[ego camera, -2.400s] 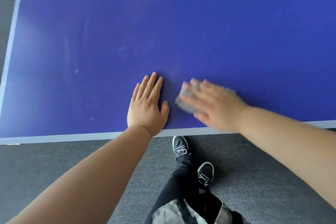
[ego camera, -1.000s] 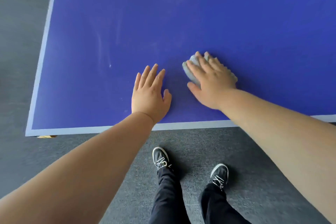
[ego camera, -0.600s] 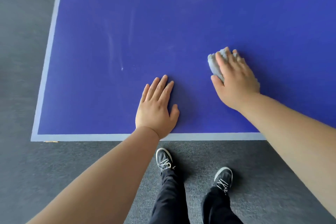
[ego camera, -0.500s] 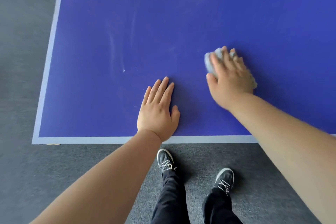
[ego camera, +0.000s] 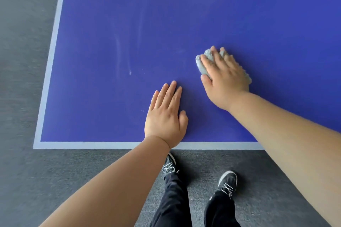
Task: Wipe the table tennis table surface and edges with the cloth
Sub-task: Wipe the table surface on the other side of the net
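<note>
okay, my left grip (ego camera: 166, 116) lies spread flat on the desk (ego camera: 110, 97). my right grip (ego camera: 225, 77) curls round the cloth (ego camera: 200, 64), pressing it down.

One table (ego camera: 184, 14), blue, with two pale border lines (ego camera: 55, 42) in view, one at the left and one at the near edge, meeting at one corner (ego camera: 36, 145). One cloth (ego camera: 200, 63), grey. Two hands: left hand (ego camera: 166, 116) and right hand (ego camera: 225, 81). Two bare forearms (ego camera: 110, 180). Two shoes: left shoe (ego camera: 169, 167) and right shoe (ego camera: 227, 182). Two dark trouser legs (ego camera: 173, 199). Two long pale streaks (ego camera: 118, 49) and one white speck (ego camera: 130, 73) on the blue. One grey carpet (ego camera: 27, 61).
</note>
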Demonstrator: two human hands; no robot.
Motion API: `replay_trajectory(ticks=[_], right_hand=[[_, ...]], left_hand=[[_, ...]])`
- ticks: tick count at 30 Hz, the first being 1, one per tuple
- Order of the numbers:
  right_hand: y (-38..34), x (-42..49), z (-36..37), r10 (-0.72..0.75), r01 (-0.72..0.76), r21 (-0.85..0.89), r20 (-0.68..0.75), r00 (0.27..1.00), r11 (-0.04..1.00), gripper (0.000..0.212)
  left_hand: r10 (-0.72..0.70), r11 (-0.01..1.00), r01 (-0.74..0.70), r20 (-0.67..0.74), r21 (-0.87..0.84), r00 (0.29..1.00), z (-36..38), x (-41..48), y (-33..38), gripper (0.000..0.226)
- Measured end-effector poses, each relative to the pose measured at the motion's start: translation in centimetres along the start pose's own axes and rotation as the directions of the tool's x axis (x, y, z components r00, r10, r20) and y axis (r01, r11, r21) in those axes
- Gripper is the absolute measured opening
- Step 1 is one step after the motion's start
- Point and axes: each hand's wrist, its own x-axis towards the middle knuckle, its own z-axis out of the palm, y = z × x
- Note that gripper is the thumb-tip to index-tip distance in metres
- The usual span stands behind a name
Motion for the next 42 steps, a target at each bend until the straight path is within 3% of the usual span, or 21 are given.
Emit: replay_trajectory(ticks=[2,4,8,10,13,16,18,23,26,27,29,31,33,35,37,40,42], right_hand=[[-2.3,-4.1,1.0,-0.201,0.201,-0.006,-0.018,0.979,0.98,0.056],[-3.9,-10.7,2.0,-0.423,0.423,0.026,0.038,0.905,0.906,0.055],[-0.8,-14.2,1.5,-0.608,0.619,0.002,0.184,0.772,0.786,0.061],[0.6,-10.6,0.9,-0.54,0.553,-0.055,0.157,0.827,0.831,0.058],[1.9,-2.4,0.3,-0.208,0.208,-0.034,-0.008,0.978,0.978,0.058],[0.9,2.5,0.0,0.041,-0.042,-0.019,-0.011,0.999,0.999,0.06],[-0.8,1.1,0.4,0.012,-0.013,-0.038,-0.032,0.999,0.999,0.058],[-2.0,-12.6,1.4,-0.333,0.339,-0.039,0.122,0.935,0.94,0.062],[0.3,-11.8,0.6,-0.403,0.42,-0.077,0.17,0.899,0.904,0.062],[1.0,-10.0,0.2,-0.347,0.365,-0.093,0.17,0.922,0.926,0.062],[2.2,-5.3,-0.7,-0.08,0.088,-0.068,0.108,0.991,0.994,0.065],[3.1,-0.1,-1.1,0.2,-0.197,-0.045,0.075,0.977,0.979,0.066],[3.1,4.2,-1.3,0.298,-0.296,-0.049,0.047,0.953,0.954,0.065],[2.2,5.9,-1.2,0.231,-0.23,-0.057,0.02,0.973,0.972,0.064],[1.2,3.9,-0.3,-0.01,0.012,-0.061,0.02,1.0,0.998,0.063],[-0.3,-2.5,1.0,-0.418,0.42,0.009,0.104,0.902,0.908,0.06],[0.7,-3.6,0.5,-0.548,0.551,0.02,0.139,0.825,0.834,0.06]], left_hand=[[-0.003,1.0,0.003,0.002,-0.015,1.0,-0.2,0.0,0.0,0.069],[-0.011,1.0,0.011,0.018,-0.003,1.0,-0.4,-0.1,0.1,0.07],[-0.024,1.0,0.024,0.064,0.012,0.998,-0.9,0.0,0.3,0.073],[-0.018,1.0,0.017,0.082,0.013,0.996,-0.9,0.0,0.3,0.074],[-0.023,0.999,0.02,0.064,0.036,0.998,-0.4,0.0,0.0,0.073],[-0.026,0.999,0.025,0.029,0.038,0.999,0.4,0.1,-0.1,0.073],[-0.028,0.998,0.025,0.05,0.055,0.998,0.6,0.1,-0.3,0.074],[-0.05,0.996,0.039,0.134,0.082,0.99,-0.1,0.2,0.0,0.075],[-0.06,0.997,0.049,0.173,0.066,0.983,-0.6,0.6,0.2,0.075],[-0.068,0.997,0.064,0.165,0.029,0.984,-1.0,1.0,0.3,0.074],[-0.057,0.998,0.059,0.108,-0.018,0.992,-2.0,3.0,0.0,0.07],[-0.007,1.0,0.007,0.034,0.013,0.999,-2.8,7.2,-1.1,0.069],[0.009,0.996,-0.011,0.028,0.088,1.0,-3.1,11.7,-2.9,0.071],[0.008,0.984,-0.022,0.077,0.178,0.997,-2.8,14.5,-4.5,0.076],[0.01,0.979,-0.028,0.088,0.204,0.996,-1.9,15.3,-5.2,0.078],[0.023,0.982,-0.034,0.058,0.184,0.998,-1.8,15.3,-5.3,0.077],[0.016,0.984,-0.026,0.06,0.178,0.998,-2.3,15.4,-5.1,0.077]])
